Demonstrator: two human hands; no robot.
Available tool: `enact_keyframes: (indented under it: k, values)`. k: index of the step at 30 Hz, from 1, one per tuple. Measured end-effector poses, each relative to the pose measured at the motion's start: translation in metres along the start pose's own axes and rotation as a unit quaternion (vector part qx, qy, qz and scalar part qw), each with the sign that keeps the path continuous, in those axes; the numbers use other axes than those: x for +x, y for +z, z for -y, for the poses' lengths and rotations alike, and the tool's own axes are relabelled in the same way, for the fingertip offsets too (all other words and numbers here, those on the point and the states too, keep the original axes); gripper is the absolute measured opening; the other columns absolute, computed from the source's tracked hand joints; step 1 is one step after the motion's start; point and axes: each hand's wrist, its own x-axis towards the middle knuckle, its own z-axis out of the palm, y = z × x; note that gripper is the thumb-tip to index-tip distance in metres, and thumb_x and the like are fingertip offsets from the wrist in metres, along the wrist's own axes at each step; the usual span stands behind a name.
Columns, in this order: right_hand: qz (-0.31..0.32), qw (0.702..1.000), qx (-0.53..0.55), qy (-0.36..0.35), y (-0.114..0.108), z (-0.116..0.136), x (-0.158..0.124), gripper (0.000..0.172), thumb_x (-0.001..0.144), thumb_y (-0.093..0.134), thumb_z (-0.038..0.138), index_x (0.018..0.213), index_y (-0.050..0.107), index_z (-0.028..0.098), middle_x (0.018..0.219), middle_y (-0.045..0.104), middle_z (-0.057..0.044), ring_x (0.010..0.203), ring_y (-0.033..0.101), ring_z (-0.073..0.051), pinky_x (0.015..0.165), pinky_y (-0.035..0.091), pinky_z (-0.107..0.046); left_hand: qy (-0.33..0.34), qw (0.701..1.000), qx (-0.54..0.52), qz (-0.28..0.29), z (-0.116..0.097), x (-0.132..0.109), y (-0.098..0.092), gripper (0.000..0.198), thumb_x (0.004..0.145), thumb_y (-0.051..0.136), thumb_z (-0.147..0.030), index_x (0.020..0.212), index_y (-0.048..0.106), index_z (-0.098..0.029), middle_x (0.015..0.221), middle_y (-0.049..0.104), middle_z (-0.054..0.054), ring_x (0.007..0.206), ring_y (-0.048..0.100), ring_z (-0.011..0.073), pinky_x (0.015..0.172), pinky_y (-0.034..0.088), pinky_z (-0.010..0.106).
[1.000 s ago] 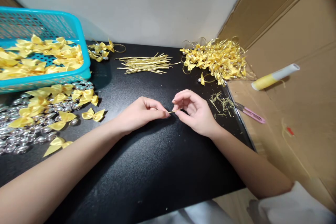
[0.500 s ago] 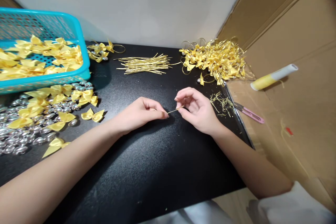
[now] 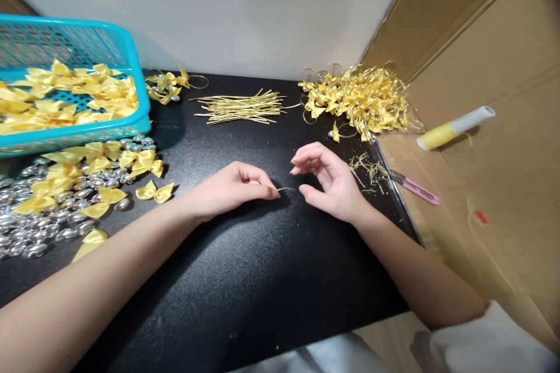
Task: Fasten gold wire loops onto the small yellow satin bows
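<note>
My left hand (image 3: pixel 234 186) rests on the black table (image 3: pixel 245 280) with its fingers curled and pinched on a thin gold wire (image 3: pixel 285 189), whose short end sticks out to the right. Just right of that end, my right hand (image 3: pixel 326 180) hovers with fingers and thumb parted, holding nothing. Behind both hands lies a bundle of gold wires (image 3: pixel 240 107). Loose yellow ribbon bows (image 3: pixel 154 191) and silver beads (image 3: pixel 41 230) are scattered to the left of my left arm.
A turquoise basket (image 3: pixel 131 64) of yellow bows stands at the back left. A heap of finished bows with wire loops (image 3: pixel 359 102) lies back right. On the cardboard to the right are pink snips (image 3: pixel 415 187), a yellow-and-white tube (image 3: pixel 455 127) and wire trimmings (image 3: pixel 371 170).
My right hand has let go of the gold wire and opened, drawing slightly away. My left hand keeps its pinch on the wire and has not shifted.
</note>
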Motion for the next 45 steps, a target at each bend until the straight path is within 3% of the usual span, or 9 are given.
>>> enact_keyframes:
  k: [5, 11, 24, 28, 31, 35, 40, 42, 45]
  values:
    - [0.067, 0.994, -0.089, 0.0, 0.006, 0.002, -0.004, 0.038, 0.072, 0.07, 0.013, 0.107, 0.056, 0.021, 0.096, 0.069, -0.002, 0.09, 0.068, -0.016, 0.086, 0.055, -0.033, 0.006, 1.0, -0.009, 0.006, 0.001, 0.0, -0.001, 0.015, 0.068, 0.07, -0.03, 0.062, 0.074, -0.017, 0.047, 0.051, -0.005, 0.045, 0.035, 0.0052, 0.045, 0.027, 0.018]
    - [0.025, 0.992, -0.122, -0.028, 0.01, 0.001, -0.005, 0.018, 0.079, 0.061, 0.009, 0.093, 0.059, 0.02, 0.083, 0.073, 0.0, 0.077, 0.072, -0.013, 0.076, 0.057, -0.026, 0.008, 1.0, -0.001, 0.007, 0.002, 0.0, -0.002, 0.016, 0.07, 0.07, -0.032, 0.063, 0.073, -0.017, 0.046, 0.048, -0.006, 0.045, 0.032, 0.0056, 0.044, 0.023, 0.019]
    - [0.031, 0.975, -0.218, -0.039, -0.015, 0.014, 0.003, 0.019, 0.072, 0.06, 0.004, 0.077, 0.051, 0.02, 0.074, 0.067, 0.004, 0.067, 0.065, -0.01, 0.065, 0.047, -0.023, 0.003, 0.999, -0.007, 0.047, 0.006, -0.001, 0.0, 0.021, 0.071, 0.071, -0.035, 0.069, 0.072, -0.014, 0.067, 0.066, 0.0, 0.06, 0.051, 0.0091, 0.059, 0.038, 0.02]
    - [0.049, 0.971, -0.233, -0.019, -0.02, 0.012, -0.005, 0.019, 0.073, 0.06, 0.004, 0.078, 0.052, 0.02, 0.074, 0.068, 0.004, 0.067, 0.065, -0.01, 0.066, 0.048, -0.022, 0.035, 0.995, 0.088, 0.018, 0.009, -0.006, 0.005, 0.032, 0.08, 0.063, -0.047, 0.081, 0.072, -0.016, 0.062, 0.06, -0.001, 0.055, 0.047, 0.0099, 0.053, 0.034, 0.022]
    - [0.063, 0.971, -0.23, -0.006, -0.019, 0.008, -0.016, 0.015, 0.078, 0.061, 0.006, 0.082, 0.054, 0.02, 0.078, 0.07, 0.002, 0.074, 0.068, -0.011, 0.071, 0.051, -0.023, 0.102, 0.965, 0.24, -0.032, 0.008, -0.016, 0.008, 0.03, 0.084, 0.059, -0.045, 0.081, 0.073, -0.019, 0.06, 0.058, -0.001, 0.055, 0.048, 0.0118, 0.053, 0.034, 0.024]
    - [0.049, 0.967, -0.249, -0.029, -0.013, 0.004, -0.027, 0.011, 0.083, 0.063, 0.01, 0.084, 0.058, 0.02, 0.081, 0.072, 0.0, 0.077, 0.069, -0.013, 0.074, 0.052, -0.025, 0.184, 0.915, 0.347, -0.087, 0.012, -0.03, 0.011, 0.028, 0.088, 0.054, -0.037, 0.082, 0.075, -0.02, 0.079, 0.069, 0.004, 0.075, 0.06, 0.0178, 0.07, 0.044, 0.029]
    - [0.033, 0.954, -0.28, -0.101, -0.008, 0.006, -0.028, 0.008, 0.086, 0.064, 0.012, 0.085, 0.061, 0.02, 0.082, 0.073, 0.0, 0.076, 0.068, -0.013, 0.075, 0.052, -0.025, 0.218, 0.851, 0.453, -0.152, 0.017, -0.038, 0.012, 0.024, 0.082, 0.062, -0.038, 0.094, 0.077, -0.023, 0.111, 0.073, 0.008, 0.103, 0.059, 0.0317, 0.092, 0.041, 0.05]
    - [0.032, 0.944, -0.295, -0.145, -0.007, 0.008, -0.026, 0.008, 0.087, 0.063, 0.011, 0.086, 0.062, 0.019, 0.08, 0.073, 0.0, 0.074, 0.067, -0.012, 0.076, 0.052, -0.025, 0.221, 0.866, 0.418, -0.164, 0.013, -0.035, 0.016, 0.032, 0.079, 0.066, -0.04, 0.103, 0.075, -0.022, 0.116, 0.071, 0.009, 0.109, 0.058, 0.0335, 0.097, 0.04, 0.052]
    - [0.028, 0.928, -0.316, -0.195, -0.009, 0.009, -0.025, 0.009, 0.088, 0.06, 0.009, 0.087, 0.064, 0.017, 0.079, 0.073, -0.002, 0.072, 0.066, -0.013, 0.075, 0.052, -0.027, 0.189, 0.951, 0.22, -0.11, 0.004, -0.023, 0.029, 0.038, 0.08, 0.065, -0.04, 0.11, 0.071, -0.017, 0.112, 0.073, 0.01, 0.103, 0.064, 0.0264, 0.093, 0.047, 0.041]
